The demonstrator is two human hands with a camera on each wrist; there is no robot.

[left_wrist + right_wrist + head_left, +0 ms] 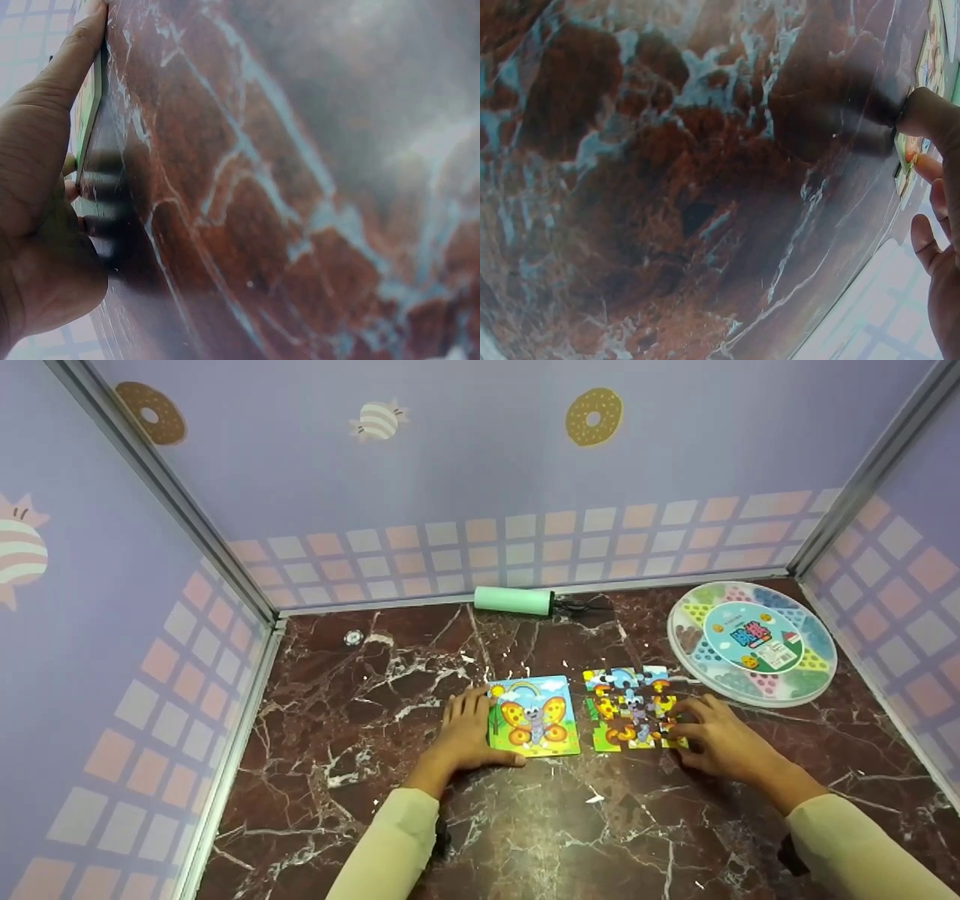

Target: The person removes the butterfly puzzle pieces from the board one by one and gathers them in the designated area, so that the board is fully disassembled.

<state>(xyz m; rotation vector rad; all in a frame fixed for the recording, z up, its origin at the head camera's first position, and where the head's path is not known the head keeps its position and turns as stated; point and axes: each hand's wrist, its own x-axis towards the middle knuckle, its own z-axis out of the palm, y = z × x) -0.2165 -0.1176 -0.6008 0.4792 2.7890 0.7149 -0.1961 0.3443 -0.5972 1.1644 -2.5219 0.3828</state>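
A square picture board with a butterfly under a rainbow lies flat on the dark marbled table. My left hand rests at its left side, fingers extended along the left edge and thumb stretched by the bottom edge. To the right are jigsaw pieces of the same butterfly picture, laid roughly in a square with gaps between several of them. At the right side of these my right hand pinches a puzzle piece between thumb and fingers; the hand partly hides the pieces beneath it.
A round, clear-lidded game box lies at the back right. Near the back wall is a mint-green cylinder with a black end. A small round disc lies at the back left. Patterned walls enclose the table.
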